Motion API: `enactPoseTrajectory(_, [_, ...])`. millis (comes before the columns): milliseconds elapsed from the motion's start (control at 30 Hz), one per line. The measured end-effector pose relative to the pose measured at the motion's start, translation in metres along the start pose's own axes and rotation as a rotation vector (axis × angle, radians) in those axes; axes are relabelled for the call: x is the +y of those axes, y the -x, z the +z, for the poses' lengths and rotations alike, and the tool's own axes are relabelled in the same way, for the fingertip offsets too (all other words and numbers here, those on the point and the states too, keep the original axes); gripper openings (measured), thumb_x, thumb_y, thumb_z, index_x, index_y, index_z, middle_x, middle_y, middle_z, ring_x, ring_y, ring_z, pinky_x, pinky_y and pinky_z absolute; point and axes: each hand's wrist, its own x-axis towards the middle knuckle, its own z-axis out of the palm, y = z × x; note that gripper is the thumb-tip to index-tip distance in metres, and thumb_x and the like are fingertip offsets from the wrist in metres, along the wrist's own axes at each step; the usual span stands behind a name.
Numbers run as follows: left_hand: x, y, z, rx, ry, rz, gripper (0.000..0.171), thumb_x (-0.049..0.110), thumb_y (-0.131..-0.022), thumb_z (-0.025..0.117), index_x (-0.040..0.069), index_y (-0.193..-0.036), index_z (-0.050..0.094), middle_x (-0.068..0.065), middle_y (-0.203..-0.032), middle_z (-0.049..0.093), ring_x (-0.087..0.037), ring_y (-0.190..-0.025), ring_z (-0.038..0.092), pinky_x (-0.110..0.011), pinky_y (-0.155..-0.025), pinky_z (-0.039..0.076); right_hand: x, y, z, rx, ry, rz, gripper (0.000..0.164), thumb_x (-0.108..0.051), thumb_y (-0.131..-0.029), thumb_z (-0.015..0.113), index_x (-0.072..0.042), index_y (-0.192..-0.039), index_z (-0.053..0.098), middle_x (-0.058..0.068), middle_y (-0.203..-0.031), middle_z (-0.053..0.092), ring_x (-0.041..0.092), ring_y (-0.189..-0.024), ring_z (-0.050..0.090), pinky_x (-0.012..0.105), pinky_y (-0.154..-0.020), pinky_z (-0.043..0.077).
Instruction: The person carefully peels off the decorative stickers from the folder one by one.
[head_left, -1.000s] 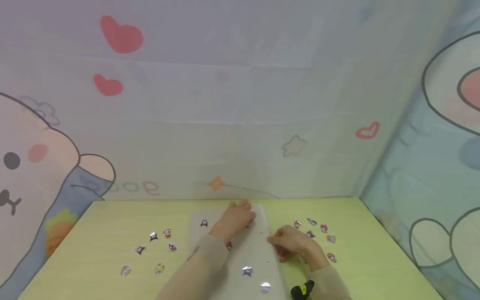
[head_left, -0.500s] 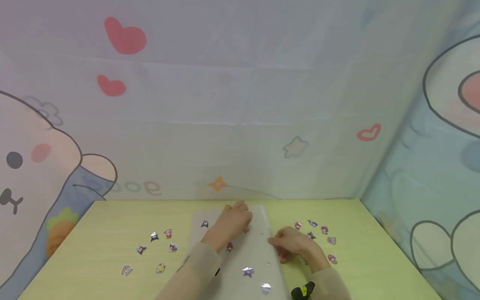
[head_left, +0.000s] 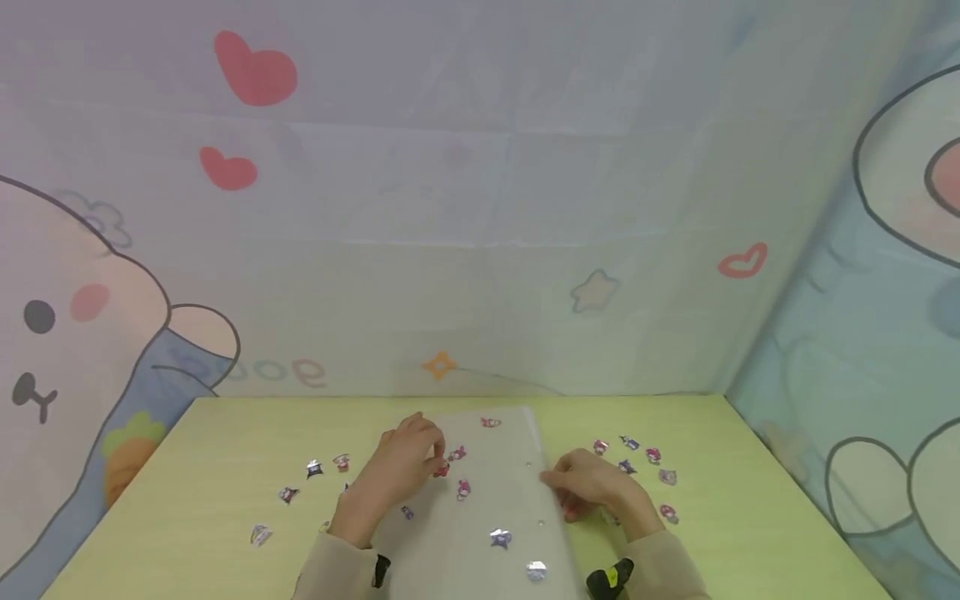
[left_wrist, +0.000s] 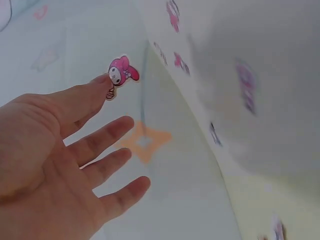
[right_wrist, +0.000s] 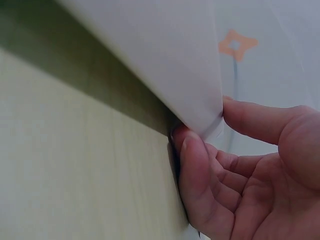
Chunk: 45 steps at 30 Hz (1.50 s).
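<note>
My left hand (head_left: 405,458) is over the upper left of a white sheet (head_left: 450,558). In the left wrist view its thumb and forefinger pinch a small pink hooded-character sticker (left_wrist: 122,72), while the other fingers spread loosely. Several pink stickers lie on the sheet close by, one (head_left: 463,489) just right of the hand. Lower down are a purple sticker (head_left: 500,538) and a silvery one (head_left: 536,571). At the sheet's right edge, my right hand (head_left: 600,483) grips the border between thumb and fingers; the right wrist view shows that edge raised above the tabletop (right_wrist: 90,175).
Loose stickers lie on the yellow table (head_left: 187,500) on both sides: a left group around a dark one (head_left: 288,495) and a right group around a pink one (head_left: 653,456). A printed cloth (head_left: 487,200) hangs behind the table.
My left hand has moved left from the top of the sheet, uncovering pink stickers there. The right hand keeps its grip on the sheet's edge.
</note>
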Motion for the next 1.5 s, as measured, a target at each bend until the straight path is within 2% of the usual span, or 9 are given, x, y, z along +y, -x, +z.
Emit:
enactPoseTrajectory(133, [-0.016,0.020,-0.015,0.021,-0.007,-0.046,0.021,0.012,-0.088,0.073,0.019,-0.080,0.055,-0.002,-0.110,0.061,-0.038,-0.127,0.046,-0.061,-0.094,0.039,0.000,0.000,-0.002,0.002,-0.003,0.006,0.023,-0.021,-0.096,0.061,0.001,-0.094,0.064,0.013,-0.078,0.062,0.020,-0.058,0.060,0.032,-0.057,0.055])
enactPoseTrajectory(267, [-0.031,0.036,-0.029,0.001,0.020,-0.141,0.021,0.012,-0.087,0.074,0.019,-0.081,0.056,0.003,-0.093,0.059,-0.025,-0.094,0.059,-0.048,-0.077,0.046,0.001,-0.001,-0.005,0.007,-0.003,0.014,0.022,-0.021,-0.096,0.061,0.001,-0.094,0.063,0.013,-0.078,0.061,0.020,-0.059,0.060,0.033,-0.057,0.055])
enactPoseTrajectory(367, [-0.043,0.048,-0.038,-0.021,0.046,-0.219,0.017,0.013,-0.089,0.073,0.017,-0.084,0.057,0.002,-0.089,0.058,-0.018,-0.080,0.057,-0.042,-0.069,0.047,0.002,-0.001,-0.006,0.006,-0.008,0.013,0.022,-0.020,-0.096,0.061,0.001,-0.095,0.063,0.013,-0.079,0.061,0.021,-0.059,0.061,0.033,-0.058,0.056])
enactPoseTrajectory(467, [-0.056,0.057,-0.042,-0.041,0.071,-0.284,0.014,0.013,-0.089,0.071,0.015,-0.086,0.058,0.000,-0.093,0.060,-0.018,-0.076,0.055,-0.041,-0.066,0.047,0.003,0.000,-0.007,0.010,-0.008,0.018,0.021,-0.020,-0.096,0.061,0.002,-0.095,0.063,0.013,-0.079,0.061,0.021,-0.060,0.061,0.033,-0.058,0.056])
enactPoseTrajectory(767, [-0.076,0.075,-0.054,-0.092,-0.048,-0.380,0.020,0.013,-0.086,0.073,0.015,-0.077,0.055,-0.007,-0.094,0.062,-0.020,-0.072,0.049,-0.049,-0.065,0.044,0.006,0.001,-0.010,0.017,-0.003,0.020,0.022,-0.021,-0.096,0.061,0.001,-0.093,0.062,0.013,-0.078,0.061,0.020,-0.058,0.060,0.032,-0.057,0.056])
enactPoseTrajectory(867, [-0.077,0.078,-0.053,-0.104,-0.076,-0.398,0.021,0.012,-0.085,0.073,0.016,-0.074,0.055,-0.007,-0.098,0.064,-0.024,-0.080,0.054,-0.064,-0.077,0.043,0.006,0.000,-0.009,0.010,-0.002,0.020,0.022,-0.021,-0.096,0.061,0.001,-0.093,0.062,0.013,-0.077,0.061,0.019,-0.058,0.060,0.032,-0.057,0.055])
enactPoseTrajectory(1000, [-0.078,0.081,-0.051,-0.112,-0.103,-0.429,0.022,0.005,-0.081,0.071,0.016,-0.071,0.056,-0.003,-0.089,0.061,-0.033,-0.098,0.056,-0.078,-0.093,0.025,0.006,-0.002,-0.008,0.010,-0.003,0.022,0.021,-0.020,-0.096,0.062,0.001,-0.093,0.062,0.013,-0.077,0.061,0.019,-0.058,0.059,0.031,-0.056,0.055])
enactPoseTrajectory(1233, [-0.078,0.083,-0.041,-0.126,-0.138,-0.486,0.023,-0.007,-0.076,0.063,0.014,-0.070,0.057,-0.011,-0.096,0.062,-0.054,-0.126,0.039,-0.079,-0.099,0.012,0.005,0.001,-0.008,0.014,0.001,0.025,0.022,-0.021,-0.096,0.061,0.001,-0.092,0.062,0.014,-0.077,0.060,0.019,-0.057,0.058,0.030,-0.055,0.054])
enactPoseTrajectory(1500, [-0.081,0.082,-0.039,-0.122,-0.171,-0.543,0.019,-0.004,-0.080,0.065,0.013,-0.076,0.058,-0.023,-0.111,0.058,-0.058,-0.132,0.027,-0.078,-0.099,0.012,0.004,-0.001,-0.008,0.004,-0.010,0.024,0.021,-0.020,-0.096,0.061,0.001,-0.093,0.062,0.013,-0.077,0.060,0.018,-0.057,0.058,0.030,-0.055,0.054])
